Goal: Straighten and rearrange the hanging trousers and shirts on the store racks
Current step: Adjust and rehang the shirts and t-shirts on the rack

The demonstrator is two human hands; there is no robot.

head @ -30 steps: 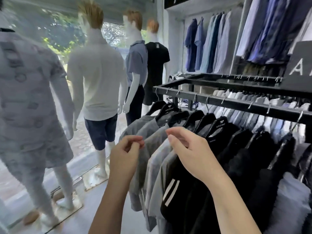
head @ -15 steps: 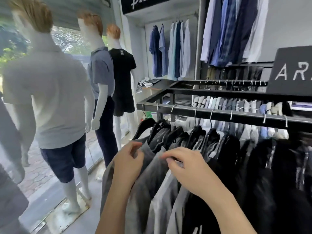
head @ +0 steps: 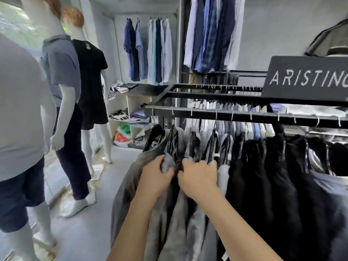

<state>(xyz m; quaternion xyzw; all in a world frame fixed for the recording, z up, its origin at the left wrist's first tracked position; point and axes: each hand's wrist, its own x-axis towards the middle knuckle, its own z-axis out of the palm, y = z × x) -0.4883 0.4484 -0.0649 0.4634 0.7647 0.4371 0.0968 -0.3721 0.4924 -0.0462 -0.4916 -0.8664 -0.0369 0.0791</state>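
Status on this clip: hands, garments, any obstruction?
Left hand and right hand both gripping grey shirts at rack end. Black garments packed close alongside. Nothing blocking.

Matt black metal rack (head: 244,114), cloth shirts (head: 175,223)

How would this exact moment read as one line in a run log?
step: sorting rack | left hand: grips grey shirts | right hand: grips neighbouring garments | rail: black shirts hang right
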